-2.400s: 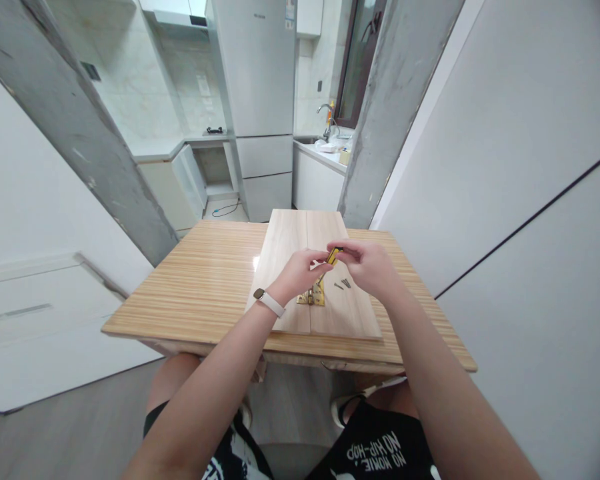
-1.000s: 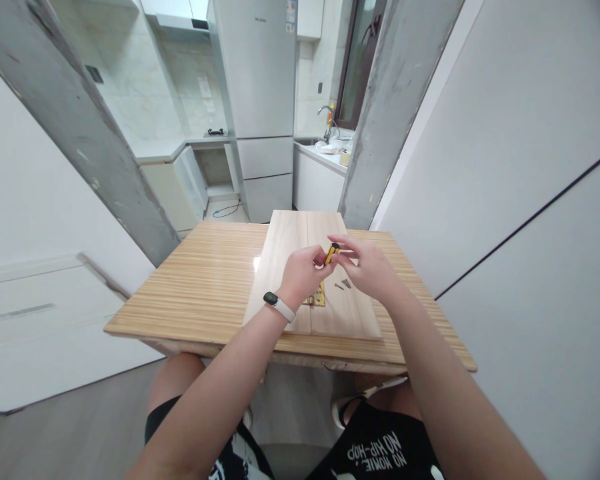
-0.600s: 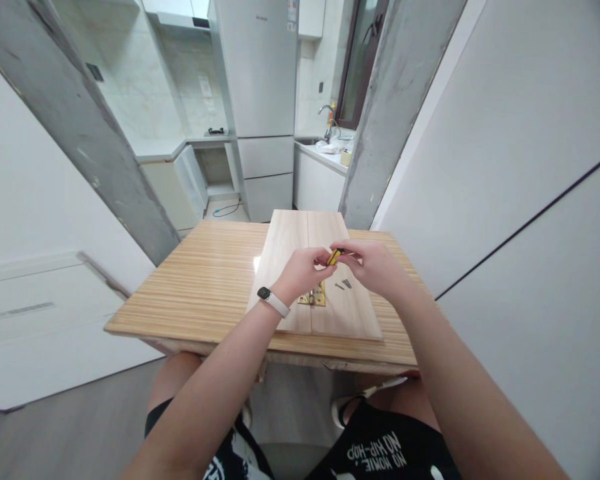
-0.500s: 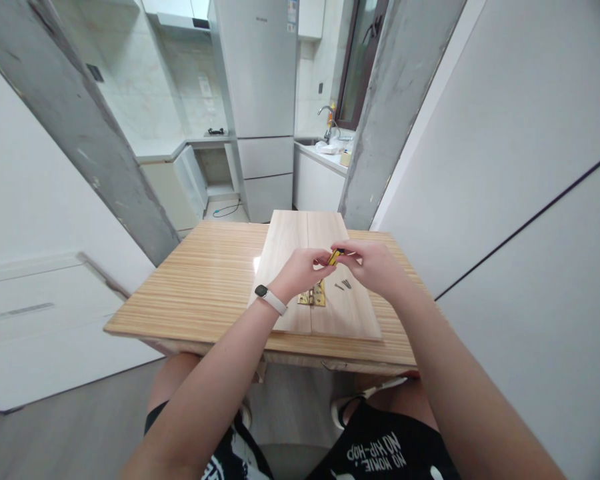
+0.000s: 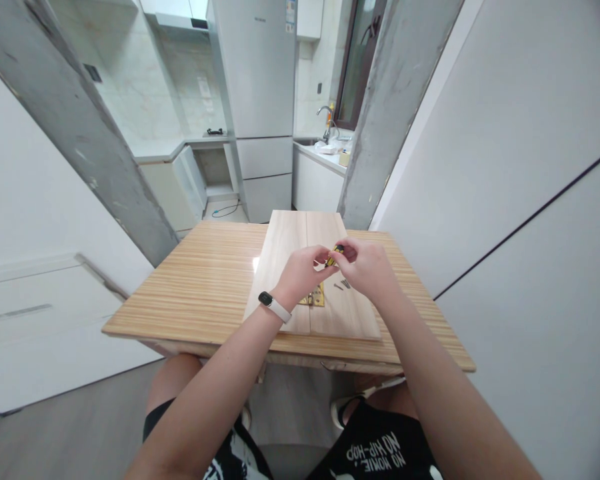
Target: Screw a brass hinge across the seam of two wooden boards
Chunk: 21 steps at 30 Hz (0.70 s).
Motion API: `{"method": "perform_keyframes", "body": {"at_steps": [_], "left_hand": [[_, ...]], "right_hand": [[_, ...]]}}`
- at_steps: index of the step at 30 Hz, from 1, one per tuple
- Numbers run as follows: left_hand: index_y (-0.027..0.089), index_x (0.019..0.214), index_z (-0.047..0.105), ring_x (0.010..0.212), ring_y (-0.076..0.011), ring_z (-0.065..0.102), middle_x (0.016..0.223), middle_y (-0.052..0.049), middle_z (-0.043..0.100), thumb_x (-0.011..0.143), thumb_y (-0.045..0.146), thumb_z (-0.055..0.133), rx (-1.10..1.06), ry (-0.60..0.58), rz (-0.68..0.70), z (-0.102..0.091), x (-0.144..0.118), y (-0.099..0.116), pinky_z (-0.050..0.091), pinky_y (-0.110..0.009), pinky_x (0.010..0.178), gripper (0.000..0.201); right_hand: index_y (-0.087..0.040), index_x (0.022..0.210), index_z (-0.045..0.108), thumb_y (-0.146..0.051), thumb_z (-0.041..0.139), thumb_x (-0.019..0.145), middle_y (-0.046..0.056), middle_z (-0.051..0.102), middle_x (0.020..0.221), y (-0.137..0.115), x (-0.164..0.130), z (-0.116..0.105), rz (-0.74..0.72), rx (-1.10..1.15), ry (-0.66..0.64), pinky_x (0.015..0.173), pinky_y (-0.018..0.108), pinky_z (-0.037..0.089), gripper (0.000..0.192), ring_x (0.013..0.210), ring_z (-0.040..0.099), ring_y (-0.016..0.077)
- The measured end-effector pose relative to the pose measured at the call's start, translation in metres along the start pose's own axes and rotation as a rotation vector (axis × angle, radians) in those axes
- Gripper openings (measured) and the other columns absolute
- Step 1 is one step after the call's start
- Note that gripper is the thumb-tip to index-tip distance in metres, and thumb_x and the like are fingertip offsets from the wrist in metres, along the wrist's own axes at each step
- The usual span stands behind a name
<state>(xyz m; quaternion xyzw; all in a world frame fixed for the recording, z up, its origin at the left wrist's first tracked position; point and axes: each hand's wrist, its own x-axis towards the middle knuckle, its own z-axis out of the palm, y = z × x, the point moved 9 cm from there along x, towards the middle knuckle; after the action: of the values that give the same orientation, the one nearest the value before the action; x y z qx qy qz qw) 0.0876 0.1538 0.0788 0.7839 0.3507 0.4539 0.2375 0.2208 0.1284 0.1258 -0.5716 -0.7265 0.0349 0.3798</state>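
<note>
Seated person at striped wooden table (image 5: 195, 287). Two pale boards (image 5: 300, 267) lie side by side on it, long edges touching. Brass hinge (image 5: 316, 297) sits across the seam, partly hidden by the left hand (image 5: 303, 270). Left hand and right hand (image 5: 367, 267) meet above the boards, both pinching a small yellow-and-black screwdriver (image 5: 334, 255), tilted. Loose screws (image 5: 343, 285) lie on the right board, just beside the hinge. White band with dark face on left wrist (image 5: 271, 306). Kitchen behind: fridge (image 5: 257, 100), sink tap (image 5: 326, 115).
</note>
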Motion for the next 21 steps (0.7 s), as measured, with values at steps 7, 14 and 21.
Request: {"method": "perform_keyframes", "body": {"at_steps": [7, 14, 21], "left_hand": [[0.019, 0.095, 0.07, 0.08, -0.0157, 0.071, 0.09, -0.003, 0.076, 0.087, 0.023, 0.078, 0.056, 0.088, -0.044, 0.004, -0.003, -0.001, 0.057, -0.028, 0.073, 0.011], [0.02, 0.097, 0.072, 0.082, -0.0165, 0.072, 0.092, -0.004, 0.078, 0.089, 0.029, 0.079, 0.038, 0.108, -0.04, 0.006, -0.005, -0.006, 0.058, -0.03, 0.077, 0.013], [0.019, 0.085, 0.072, 0.079, -0.0168, 0.07, 0.086, -0.003, 0.077, 0.091, 0.025, 0.073, 0.086, 0.088, -0.028, 0.009, -0.006, -0.004, 0.055, -0.029, 0.076, 0.008]], "right_hand": [[-0.021, 0.083, 0.072, -0.037, 0.07, 0.09, 0.004, 0.074, 0.074, -0.004, -0.005, 0.001, 0.085, -0.02, 0.063, 0.067, 0.031, 0.042, 0.018, 0.069, 0.067, 0.0205], [-0.022, 0.076, 0.069, -0.045, 0.071, 0.09, 0.003, 0.073, 0.071, 0.002, -0.009, -0.001, 0.15, -0.056, 0.117, 0.064, 0.031, 0.035, 0.027, 0.067, 0.065, 0.0201], [-0.023, 0.069, 0.059, -0.05, 0.067, 0.093, 0.004, 0.068, 0.066, 0.002, -0.016, -0.002, 0.201, -0.176, 0.182, 0.061, 0.032, 0.031, 0.038, 0.064, 0.06, 0.0205]]}}
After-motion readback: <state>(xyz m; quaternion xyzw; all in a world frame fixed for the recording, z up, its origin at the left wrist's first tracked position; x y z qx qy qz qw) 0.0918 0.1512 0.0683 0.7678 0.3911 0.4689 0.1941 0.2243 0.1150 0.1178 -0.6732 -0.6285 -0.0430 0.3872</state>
